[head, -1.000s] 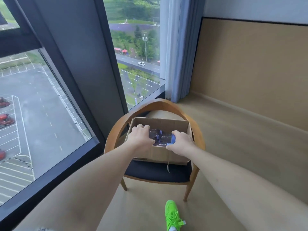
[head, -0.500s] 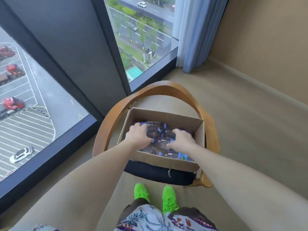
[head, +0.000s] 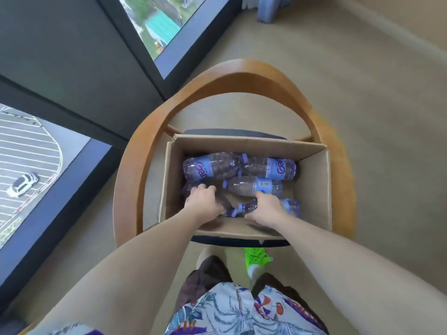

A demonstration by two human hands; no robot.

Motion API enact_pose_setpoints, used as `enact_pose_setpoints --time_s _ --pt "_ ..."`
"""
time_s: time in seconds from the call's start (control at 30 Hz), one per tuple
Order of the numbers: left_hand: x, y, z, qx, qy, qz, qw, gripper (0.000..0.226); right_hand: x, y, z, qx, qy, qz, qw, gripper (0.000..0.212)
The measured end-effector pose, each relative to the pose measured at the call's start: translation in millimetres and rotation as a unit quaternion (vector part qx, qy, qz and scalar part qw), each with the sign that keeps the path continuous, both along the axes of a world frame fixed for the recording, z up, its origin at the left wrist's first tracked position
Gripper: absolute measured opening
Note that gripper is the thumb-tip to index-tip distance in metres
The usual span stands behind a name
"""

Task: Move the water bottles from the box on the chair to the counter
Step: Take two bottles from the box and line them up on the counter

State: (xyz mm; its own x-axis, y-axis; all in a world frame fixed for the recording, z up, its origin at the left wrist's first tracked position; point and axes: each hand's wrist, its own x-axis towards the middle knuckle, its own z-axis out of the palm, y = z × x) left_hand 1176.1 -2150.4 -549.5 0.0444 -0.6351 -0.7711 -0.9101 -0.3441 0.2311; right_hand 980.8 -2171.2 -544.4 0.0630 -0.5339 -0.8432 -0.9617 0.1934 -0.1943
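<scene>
Both bare forearms reach down and forward into the open cardboard box [head: 312, 189] that sits on the dark seat of a round-backed wooden chair [head: 242, 76]. The left hand [head: 204, 201] lies knuckles-up at the near left of the box, its fingers curled down over a clear bottle [head: 187, 191] that is mostly hidden beneath it; the fingertips are out of sight, so I cannot tell how firmly they grip. The right hand [head: 264, 206] lies knuckles-up at the near middle, fingers bent over the body of another bottle [head: 291, 206] with its thumb spread out to the left near that bottle's purple cap. The water bottles all lie on their sides in the bottom of the box, touching one another: 5 can be counted, namely 2 in the far row with blue labels [head: 209, 166] [head: 273, 168], 1 in the middle with a barcode label [head: 254, 186], and the 2 under the hands. The chair stands on a beige carpeted floor [head: 362, 81] beside 2 tall window panes in dark frames [head: 154, 27], with a pale curtain hem [head: 268, 8] in the far corner. 1 bright green shoe [head: 256, 258] and patterned shorts [head: 242, 313] show below the box.
</scene>
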Motion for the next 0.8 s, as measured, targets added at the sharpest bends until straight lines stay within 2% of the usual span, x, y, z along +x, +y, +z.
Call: enact_pose_setpoints --time_s 0.13,0.23,0.4,0.8 --pt "8 3 -32 0.015 -0.02 -0.15 0.988 0.054 6 3 -30 -0.001 0.017 0.107 0.994 0.055" --pt "8 -2 -49 -0.012 -0.021 -0.232 0.972 0.054 7 2 -46 -0.032 0.044 0.188 0.981 0.04" --pt "3 -9 -68 -0.023 -0.042 -0.286 0.957 0.05 25 -8 -61 -0.037 0.125 0.314 0.94 0.036" --pt "-5 -19 -93 -0.003 -0.122 -0.349 0.929 0.052 35 -11 -89 -0.003 0.167 0.318 0.933 0.036"
